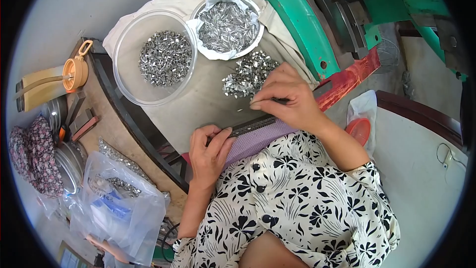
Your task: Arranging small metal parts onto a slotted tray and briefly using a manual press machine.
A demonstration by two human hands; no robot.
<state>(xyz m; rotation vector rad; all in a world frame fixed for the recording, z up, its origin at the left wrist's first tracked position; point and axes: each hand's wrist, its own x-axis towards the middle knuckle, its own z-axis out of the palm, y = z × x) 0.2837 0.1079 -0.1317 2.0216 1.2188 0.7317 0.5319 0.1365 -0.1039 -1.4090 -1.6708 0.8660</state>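
Note:
A long dark slotted strip lies along the near edge of the cloth-covered bench, beside a purple textured cloth. My left hand is closed at the strip's left end, its fingers curled around it. Over the right part of the strip, my right hand is closed in a pinch. Something dark shows under its fingers, but what the fingertips hold is too small to make out. Just beyond them sits a loose pile of small shiny metal pieces. One silvery piece lies apart from it, near the strip.
Farther back stand a clear round tub of small metal pieces and a cloth-lined white bowl of slender metal pieces. Green machinery borders the right. A side table at left carries an orange-lidded bottle and a plastic bag.

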